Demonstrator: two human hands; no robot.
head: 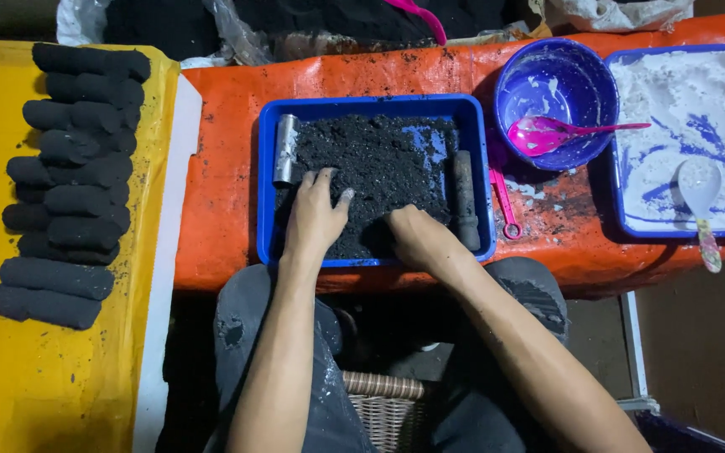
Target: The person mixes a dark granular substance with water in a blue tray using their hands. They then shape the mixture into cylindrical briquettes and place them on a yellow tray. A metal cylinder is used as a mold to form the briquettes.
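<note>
A blue tray (pixel 371 105) on the orange sheet holds a dark, crumbly black mixture (pixel 379 159). My left hand (pixel 315 216) lies flat on the mixture, fingers spread and dusted black. My right hand (pixel 417 237) is dug into the mixture at the tray's near edge, fingers curled and partly hidden. A short metal tube (pixel 284 149) lies along the tray's left side. A dark cylindrical rod (pixel 464 200) lies along its right side.
Several black pressed cylinders (pixel 69 180) lie in rows on a yellow sheet (pixel 44 377) at left. A blue bowl (pixel 557 84) with a pink spoon (pixel 551 132) and a blue tray of white powder (pixel 685 126) with a spoon (pixel 700 197) stand at right. A woven basket (pixel 383 403) sits between my knees.
</note>
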